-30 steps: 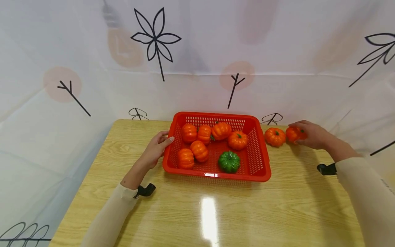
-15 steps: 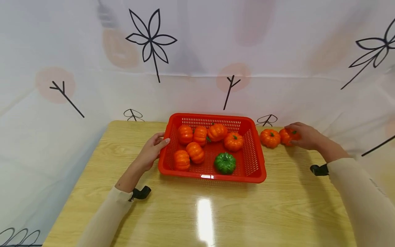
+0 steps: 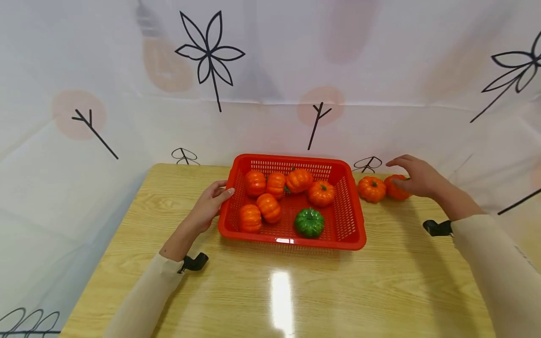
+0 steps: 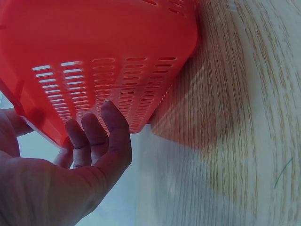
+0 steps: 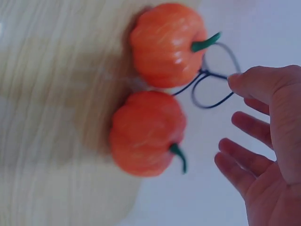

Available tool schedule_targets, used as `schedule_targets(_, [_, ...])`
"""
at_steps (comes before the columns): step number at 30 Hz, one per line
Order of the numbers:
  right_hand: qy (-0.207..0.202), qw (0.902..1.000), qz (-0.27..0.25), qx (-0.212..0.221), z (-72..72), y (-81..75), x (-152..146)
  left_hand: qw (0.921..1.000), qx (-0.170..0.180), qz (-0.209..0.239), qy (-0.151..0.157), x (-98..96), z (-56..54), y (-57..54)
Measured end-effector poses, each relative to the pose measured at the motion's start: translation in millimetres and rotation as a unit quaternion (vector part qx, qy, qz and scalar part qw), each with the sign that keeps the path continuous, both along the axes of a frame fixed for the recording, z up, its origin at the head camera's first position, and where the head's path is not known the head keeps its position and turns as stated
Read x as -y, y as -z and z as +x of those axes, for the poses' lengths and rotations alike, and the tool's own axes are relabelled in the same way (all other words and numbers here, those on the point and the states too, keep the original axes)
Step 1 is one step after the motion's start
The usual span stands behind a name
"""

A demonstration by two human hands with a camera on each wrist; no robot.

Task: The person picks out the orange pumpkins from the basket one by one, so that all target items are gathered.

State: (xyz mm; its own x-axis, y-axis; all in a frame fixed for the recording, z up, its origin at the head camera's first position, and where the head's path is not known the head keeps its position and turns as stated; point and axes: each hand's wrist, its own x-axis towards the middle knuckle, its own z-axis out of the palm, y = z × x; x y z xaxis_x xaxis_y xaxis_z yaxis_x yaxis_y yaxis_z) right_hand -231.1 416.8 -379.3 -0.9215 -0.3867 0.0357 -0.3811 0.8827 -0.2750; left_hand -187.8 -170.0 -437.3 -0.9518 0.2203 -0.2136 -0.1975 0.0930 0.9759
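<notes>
My left hand (image 3: 208, 206) holds the left rim of a red plastic basket (image 3: 291, 243), thumb over the rim and fingers against the slotted outer wall (image 4: 136, 75). My right hand (image 3: 418, 177) hovers with spread fingers just above a small orange toy pumpkin (image 3: 396, 188), partly covering it in the head view. In the right wrist view nothing lies between the fingers, and that pumpkin (image 5: 148, 134) with its curved green stem sits on the table. A second orange pumpkin (image 3: 372, 189) stands beside it, close to the basket's right side.
Inside the basket lie several orange pumpkins, among them one (image 3: 321, 193) at the right, and one green pumpkin (image 3: 309, 223) near the front. The wooden table (image 3: 236, 291) ends at a white patterned cloth (image 3: 270, 61) behind.
My right hand has let go of the right-hand pumpkin and lifted slightly off it; that pumpkin now sits next to the other one. The left hand stays on the basket.
</notes>
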Motion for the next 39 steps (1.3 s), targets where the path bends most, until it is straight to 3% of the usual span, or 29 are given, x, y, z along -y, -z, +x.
schedule_targets(6, [-0.018,0.9996,-0.02,-0.009,4.0,-10.2,22.6,1.0,-0.002,-0.001,0.001,0.6,-0.7,1.5])
schedule_targets(19, [-0.102,0.9917,-0.042,-0.067,9.4,-25.7,62.9,0.9999,-0.008,0.013,-0.002,-0.2,-3.8,1.6])
schedule_targets(22, [-0.119,0.9905,-0.042,-0.056,12.8,-31.6,75.2,0.9999,-0.008,0.014,-0.003,1.3,-3.2,1.3])
schedule_targets(32, [-0.107,0.9935,-0.036,-0.011,21.7,-45.4,118.8,0.9999,-0.004,0.015,-0.003,0.6,-1.0,-1.8])
schedule_targets(39, [-0.157,0.9868,-0.032,-0.022,23.3,-43.5,143.1,0.9999,-0.002,0.013,0.002,1.3,0.3,0.1])
